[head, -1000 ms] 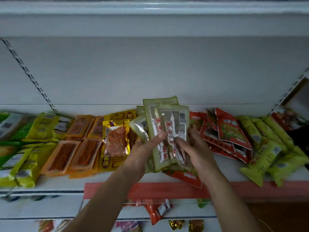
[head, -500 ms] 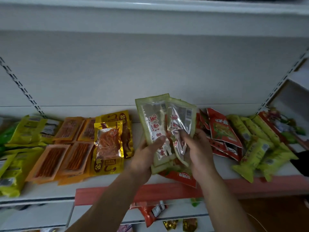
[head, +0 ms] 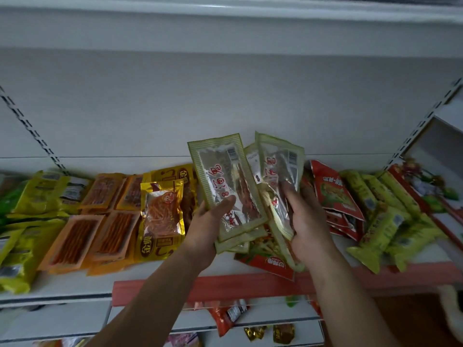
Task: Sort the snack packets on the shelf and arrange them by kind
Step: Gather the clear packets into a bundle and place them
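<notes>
1. Head view, centre of the frame: my left hand (head: 209,222) is clamped on a pale green clear-window packet (head: 226,186), thumb across its front, with at least 1 more of the same kind stacked behind it
2. Just right of centre, my right hand (head: 307,221) is closed around a second fan of green-edged packets (head: 279,171), fingers wrapped over their fronts; the 2 bundles overlap at their inner edges
3. Both bundles are held up above the shelf (head: 75,284), over a red packet (head: 271,262) lying at the front edge
4. Left of the hands lie gold packets (head: 161,216) and orange stick packets (head: 75,236); to the right, red packets (head: 333,194) and yellow-green packets (head: 380,229)
5. Risk as I judge it: the films look slick, so a packet could slide out of the right-hand fan and drop past the shelf edge
6. Setting the bundle down carelessly could bury the red packet or mix kinds
</notes>
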Motion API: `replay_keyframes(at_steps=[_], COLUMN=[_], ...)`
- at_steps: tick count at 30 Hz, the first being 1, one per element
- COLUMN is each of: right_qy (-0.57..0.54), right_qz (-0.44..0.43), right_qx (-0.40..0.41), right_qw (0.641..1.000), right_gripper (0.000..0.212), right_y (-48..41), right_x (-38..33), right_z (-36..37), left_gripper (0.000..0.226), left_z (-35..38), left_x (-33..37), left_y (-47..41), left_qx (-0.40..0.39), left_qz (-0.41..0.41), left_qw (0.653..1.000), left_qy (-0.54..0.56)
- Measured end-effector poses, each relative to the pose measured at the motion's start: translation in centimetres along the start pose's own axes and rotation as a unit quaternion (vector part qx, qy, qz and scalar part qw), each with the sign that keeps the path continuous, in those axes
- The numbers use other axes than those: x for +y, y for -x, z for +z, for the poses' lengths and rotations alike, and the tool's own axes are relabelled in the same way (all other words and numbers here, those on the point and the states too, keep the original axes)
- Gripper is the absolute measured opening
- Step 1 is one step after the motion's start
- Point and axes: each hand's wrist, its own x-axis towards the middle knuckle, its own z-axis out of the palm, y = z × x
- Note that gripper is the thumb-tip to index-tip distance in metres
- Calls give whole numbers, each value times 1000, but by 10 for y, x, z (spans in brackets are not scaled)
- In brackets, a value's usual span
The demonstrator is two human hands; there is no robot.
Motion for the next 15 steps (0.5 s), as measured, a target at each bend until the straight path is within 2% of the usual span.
replay_keyframes(at_steps=[4, 6, 9, 11, 15], right_qy=[73, 155, 320, 326, 223], right_qz=[-27, -68, -139, -148, -65], right_qx=[-55, 1, 68, 59, 8], right_qw=[995, 986, 935, 932, 973], right_gripper=[41, 50, 55, 55, 51], right_y=[0, -8, -18, -22, -23], right_x=[1, 4, 3, 3, 2], right_z=[15, 23, 29, 30, 40], left_gripper=[47, 39, 44, 44, 52], left_z=[7, 10, 8, 6, 8], left_x=[1, 2, 3, 5, 8], left_y=[1, 1, 0, 1, 1], left_qx=[-29, -18, -5, -13, -54], left_qz=[-1, 3, 0, 15, 52], left_qw=[1000, 1000, 1000, 1000, 995], left_qy=[-11, -18, -17, -22, -66])
